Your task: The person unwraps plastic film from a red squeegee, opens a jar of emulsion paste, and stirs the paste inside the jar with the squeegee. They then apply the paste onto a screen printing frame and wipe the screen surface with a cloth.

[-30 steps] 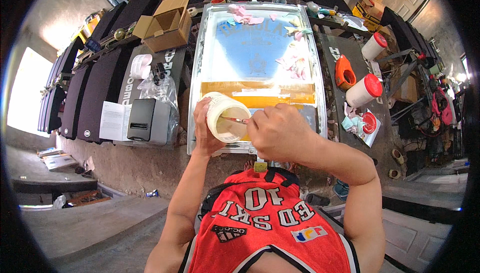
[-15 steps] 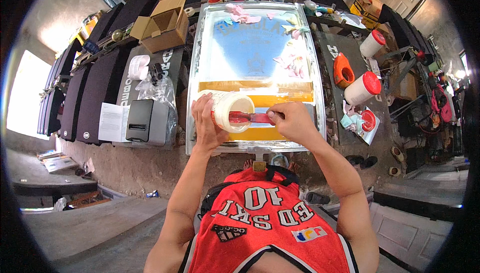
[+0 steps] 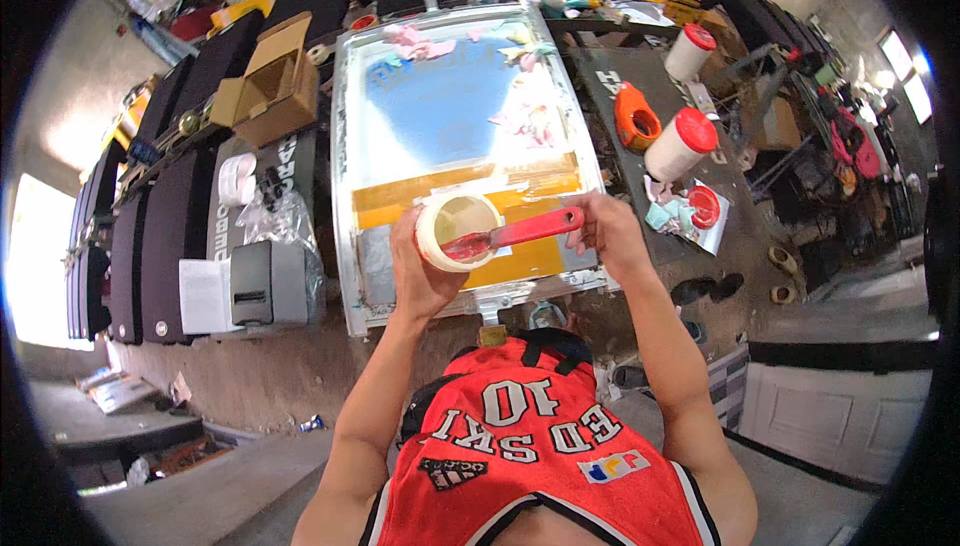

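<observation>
My left hand (image 3: pixel 410 266) is wrapped round the side of a white plastic tub (image 3: pixel 430 231), which is tilted so that its mouth shows. Red paste clings to the lower inside of the tub. A red-handled spatula (image 3: pixel 540 226) leans out over the rim, its blade down in the paste and its handle pointing right. Beside the handle's end is my right hand (image 3: pixel 612 236), fingers apart and loosely bent, not closed round the handle. Below both hands lies a framed printing screen (image 3: pixel 450 106), with a blue middle and brown tape across its near part.
Crumpled pink and pale scraps (image 3: pixel 525 126) lie on the screen. To the right stand two white tubs with red lids (image 3: pixel 682 144) and an orange tape dispenser (image 3: pixel 636 116). A red lid (image 3: pixel 703 206) lies nearby. Leftward are an open cardboard box (image 3: pixel 270 86) and a grey device (image 3: pixel 268 284).
My right hand has let go of the spatula's handle and moved slightly right. The tub now tips more toward me. The whole view has turned and shifted.
</observation>
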`<state>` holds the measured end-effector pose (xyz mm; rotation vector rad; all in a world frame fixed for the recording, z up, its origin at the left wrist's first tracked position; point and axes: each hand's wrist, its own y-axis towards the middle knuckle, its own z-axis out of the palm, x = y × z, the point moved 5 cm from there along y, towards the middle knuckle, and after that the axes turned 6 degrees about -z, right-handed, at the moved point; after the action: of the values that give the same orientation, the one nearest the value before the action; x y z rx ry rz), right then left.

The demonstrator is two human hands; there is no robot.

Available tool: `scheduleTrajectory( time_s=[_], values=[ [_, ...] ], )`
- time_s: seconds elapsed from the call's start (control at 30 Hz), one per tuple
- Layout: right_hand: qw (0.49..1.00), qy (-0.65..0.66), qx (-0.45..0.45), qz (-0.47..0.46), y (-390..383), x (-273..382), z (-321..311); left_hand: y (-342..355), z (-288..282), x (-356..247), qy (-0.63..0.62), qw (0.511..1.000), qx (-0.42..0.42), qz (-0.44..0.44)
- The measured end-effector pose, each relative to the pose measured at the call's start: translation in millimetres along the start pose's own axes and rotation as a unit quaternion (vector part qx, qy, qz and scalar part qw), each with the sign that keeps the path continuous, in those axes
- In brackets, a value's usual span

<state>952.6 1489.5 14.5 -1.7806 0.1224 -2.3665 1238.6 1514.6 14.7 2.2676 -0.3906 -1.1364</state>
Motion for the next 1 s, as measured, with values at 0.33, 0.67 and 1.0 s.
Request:
scheduleTrajectory(
  time_s=[0.33,0.67,1.0],
  values=[
    [0.994,-0.064,-0.059,0.071,-52,-49,-100,-1,163,-80,-0.374,0.885,0.218,-0.172],
    [0.979,-0.09,-0.173,0.058,-85,-56,-251,-31,325,-158,-0.395,0.876,0.218,-0.17],
    [0.977,-0.09,-0.167,0.094,-83,-70,-294,-62,390,-157,-0.435,0.855,0.207,-0.195]
  ],
)
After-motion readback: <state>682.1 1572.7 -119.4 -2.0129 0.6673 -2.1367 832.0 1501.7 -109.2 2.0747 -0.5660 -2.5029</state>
